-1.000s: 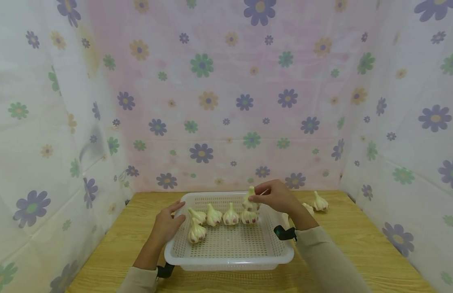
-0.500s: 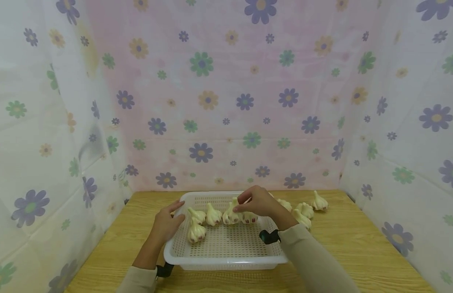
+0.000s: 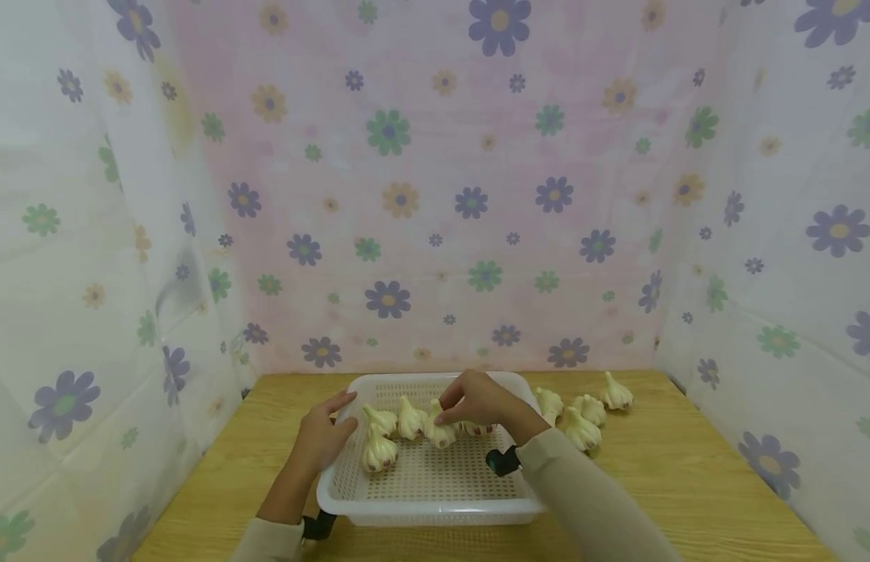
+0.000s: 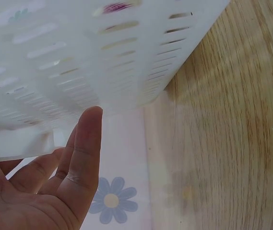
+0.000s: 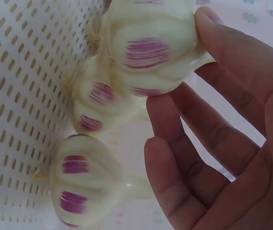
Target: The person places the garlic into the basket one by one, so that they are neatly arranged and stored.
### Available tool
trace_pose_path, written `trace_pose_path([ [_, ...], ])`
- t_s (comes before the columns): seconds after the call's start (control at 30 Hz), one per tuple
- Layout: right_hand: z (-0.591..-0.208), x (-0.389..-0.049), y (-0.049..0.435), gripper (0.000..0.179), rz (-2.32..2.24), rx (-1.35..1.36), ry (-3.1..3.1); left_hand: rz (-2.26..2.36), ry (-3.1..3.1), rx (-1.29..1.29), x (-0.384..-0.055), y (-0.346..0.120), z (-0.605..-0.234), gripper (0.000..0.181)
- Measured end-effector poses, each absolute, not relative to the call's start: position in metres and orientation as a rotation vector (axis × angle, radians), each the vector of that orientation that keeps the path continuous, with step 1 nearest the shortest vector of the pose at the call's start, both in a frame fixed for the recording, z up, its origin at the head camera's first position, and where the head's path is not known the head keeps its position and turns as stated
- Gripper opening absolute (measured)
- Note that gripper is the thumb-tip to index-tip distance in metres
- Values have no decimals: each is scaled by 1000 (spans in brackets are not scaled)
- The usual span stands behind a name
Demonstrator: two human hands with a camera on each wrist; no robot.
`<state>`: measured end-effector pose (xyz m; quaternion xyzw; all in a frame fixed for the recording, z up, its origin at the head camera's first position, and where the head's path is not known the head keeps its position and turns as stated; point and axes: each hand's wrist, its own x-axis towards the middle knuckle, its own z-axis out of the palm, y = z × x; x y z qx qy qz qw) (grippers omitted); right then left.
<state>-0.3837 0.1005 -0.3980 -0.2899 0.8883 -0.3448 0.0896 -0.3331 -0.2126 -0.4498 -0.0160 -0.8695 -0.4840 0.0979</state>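
Note:
A white plastic basket point(image 3: 428, 511) with slotted walls stands on the table. My left hand point(image 3: 321, 437) holds its left rim; thumb and index lie over the rim, and other fingers point(image 4: 86, 148) touch the outer wall from below. Between thumb and fingertips my right hand point(image 3: 483, 400) pinches a garlic bulb point(image 3: 438, 433) inside the basket, in the row's middle. Two more bulbs point(image 5: 86, 182) sit below it in the right wrist view. To its left are a bulb point(image 3: 411, 421), a tilted one point(image 3: 382, 421) and one nearer the front point(image 3: 380, 454). The right hand partly hides another bulb point(image 3: 479, 428).
Right of the basket, several garlic bulbs point(image 3: 582, 431) lie on the wooden table point(image 3: 688, 484), one bulb point(image 3: 617, 393) farthest back. A flowered curtain point(image 3: 435, 195) encloses the back and both sides. The front of the basket floor point(image 3: 452, 476) shows bare mesh.
My right hand has carried the pinched garlic bulb leftward and down from above the row's right end to the row's middle. The left hand has stayed at the rim.

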Motion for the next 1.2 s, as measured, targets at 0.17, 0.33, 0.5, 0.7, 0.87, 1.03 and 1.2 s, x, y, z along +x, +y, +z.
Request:
trace_pose_path([
  [0.17,-403,-386,91,20,-1004,-892,2567,-1429,-2572,-62,-333,-213,-449,53],
  [0.33,-406,-386,82,30,-992,-920,2543,-1433,-2570,-65,-333,-213,-449,54],
  [0.5,-408,-385,73,38,-950,-918,2528,-1429,-2567,-69,-333,-213,-450,54],
  [0.7,-410,-384,64,35,-911,-874,2528,-1449,-2570,-73,-334,-214,-449,54],
  [0.87,-411,-383,58,18,-926,-827,2545,-1444,-2567,-75,-335,-214,-450,54],
  [1.03,-410,-380,54,11,-952,-761,2532,-1446,-2568,-74,-335,-214,-451,54],
  [1.2,-410,-378,51,6,-1007,-727,2487,-1442,-2563,-76,-335,-215,-451,54],
])
